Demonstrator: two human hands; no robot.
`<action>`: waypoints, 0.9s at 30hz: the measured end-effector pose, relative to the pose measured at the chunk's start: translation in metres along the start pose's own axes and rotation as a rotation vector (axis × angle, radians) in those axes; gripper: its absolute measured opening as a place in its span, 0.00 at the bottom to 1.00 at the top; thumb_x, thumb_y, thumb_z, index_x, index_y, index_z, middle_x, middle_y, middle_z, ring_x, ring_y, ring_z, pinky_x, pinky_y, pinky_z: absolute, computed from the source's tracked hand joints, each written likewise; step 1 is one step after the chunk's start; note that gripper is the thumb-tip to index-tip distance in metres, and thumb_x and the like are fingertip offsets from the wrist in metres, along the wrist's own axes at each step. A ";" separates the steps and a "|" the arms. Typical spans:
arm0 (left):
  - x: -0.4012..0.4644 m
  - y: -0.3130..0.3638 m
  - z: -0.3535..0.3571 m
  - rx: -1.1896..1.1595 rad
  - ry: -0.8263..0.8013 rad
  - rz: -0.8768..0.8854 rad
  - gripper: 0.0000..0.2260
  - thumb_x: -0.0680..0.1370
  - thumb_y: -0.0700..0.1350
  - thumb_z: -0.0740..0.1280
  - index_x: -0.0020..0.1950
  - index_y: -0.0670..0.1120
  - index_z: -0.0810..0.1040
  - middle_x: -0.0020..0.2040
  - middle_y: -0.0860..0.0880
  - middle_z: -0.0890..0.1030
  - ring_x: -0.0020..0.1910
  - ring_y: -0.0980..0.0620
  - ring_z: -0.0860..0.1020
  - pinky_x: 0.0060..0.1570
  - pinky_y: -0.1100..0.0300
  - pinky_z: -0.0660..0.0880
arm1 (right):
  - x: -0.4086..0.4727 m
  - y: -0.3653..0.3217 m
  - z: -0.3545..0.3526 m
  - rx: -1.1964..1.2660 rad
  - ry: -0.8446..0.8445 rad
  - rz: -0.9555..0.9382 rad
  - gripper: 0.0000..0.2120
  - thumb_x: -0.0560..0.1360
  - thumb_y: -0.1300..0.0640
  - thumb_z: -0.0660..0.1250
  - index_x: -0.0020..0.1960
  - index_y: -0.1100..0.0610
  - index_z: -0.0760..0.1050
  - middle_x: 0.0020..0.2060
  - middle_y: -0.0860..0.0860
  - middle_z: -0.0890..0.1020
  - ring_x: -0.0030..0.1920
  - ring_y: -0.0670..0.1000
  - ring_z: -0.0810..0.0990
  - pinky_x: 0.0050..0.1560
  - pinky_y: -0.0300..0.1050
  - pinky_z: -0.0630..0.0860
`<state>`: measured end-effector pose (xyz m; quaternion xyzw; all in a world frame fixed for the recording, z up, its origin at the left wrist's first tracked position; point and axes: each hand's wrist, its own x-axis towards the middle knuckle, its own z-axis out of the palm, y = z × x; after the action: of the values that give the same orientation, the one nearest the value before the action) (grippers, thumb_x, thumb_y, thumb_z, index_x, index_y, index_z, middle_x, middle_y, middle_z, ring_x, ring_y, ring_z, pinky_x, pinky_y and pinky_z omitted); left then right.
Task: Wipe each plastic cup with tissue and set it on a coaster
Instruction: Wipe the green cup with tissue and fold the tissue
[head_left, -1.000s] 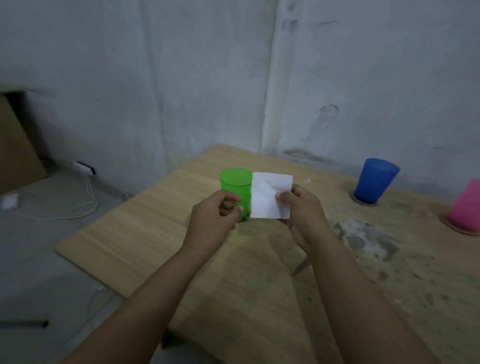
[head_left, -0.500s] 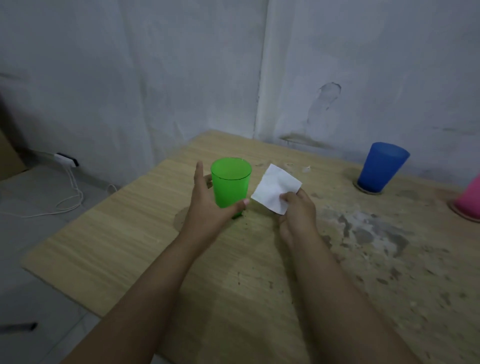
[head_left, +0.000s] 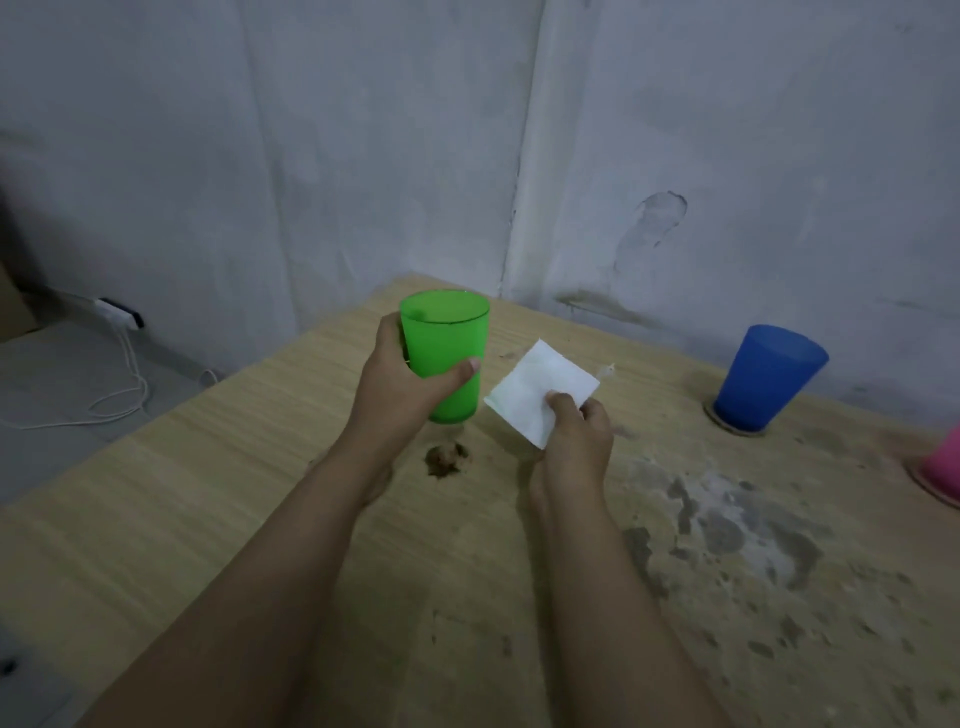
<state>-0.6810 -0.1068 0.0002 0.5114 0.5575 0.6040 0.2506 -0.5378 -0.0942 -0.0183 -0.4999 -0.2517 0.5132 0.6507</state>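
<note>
Held clear above the tabletop (head_left: 218, 499) in the left hand (head_left: 400, 384): the green cup (head_left: 447, 353), upright, with open wood and a brown stain (head_left: 445, 460) under it. Just beside it on the right, the tissue (head_left: 540, 397) pinched in the right hand (head_left: 576, 441), a narrow gap left between the two. Well apart at the far right, the blue cup (head_left: 768, 376) on its coaster (head_left: 735, 425), then the pink cup (head_left: 945, 462) at the frame edge. Between them and the hands, bare stained board, free to cross. Closed off behind by the wall (head_left: 727, 156). Near side taken up by both forearms.
</note>
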 end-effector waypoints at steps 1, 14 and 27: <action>0.004 0.001 0.001 -0.032 0.008 0.011 0.29 0.63 0.53 0.78 0.59 0.53 0.69 0.52 0.56 0.78 0.52 0.55 0.78 0.49 0.59 0.75 | 0.000 0.002 0.003 -0.058 -0.005 -0.034 0.08 0.73 0.64 0.63 0.41 0.52 0.73 0.40 0.53 0.80 0.39 0.54 0.78 0.44 0.49 0.76; -0.005 0.003 0.013 -0.133 0.112 0.120 0.26 0.62 0.61 0.73 0.57 0.58 0.70 0.53 0.57 0.80 0.53 0.59 0.79 0.48 0.64 0.77 | -0.010 0.014 0.023 0.279 -0.370 0.274 0.14 0.80 0.63 0.53 0.49 0.59 0.77 0.41 0.55 0.86 0.40 0.50 0.85 0.43 0.46 0.81; -0.001 -0.004 0.007 -0.068 0.133 0.125 0.28 0.65 0.59 0.74 0.60 0.52 0.70 0.54 0.55 0.80 0.54 0.56 0.79 0.54 0.50 0.78 | -0.008 0.010 0.008 0.363 -0.505 0.401 0.13 0.77 0.64 0.56 0.56 0.67 0.75 0.48 0.61 0.84 0.47 0.56 0.84 0.56 0.53 0.78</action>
<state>-0.6756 -0.1039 -0.0050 0.4952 0.5190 0.6697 0.1923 -0.5516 -0.0991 -0.0231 -0.2733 -0.2060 0.7741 0.5326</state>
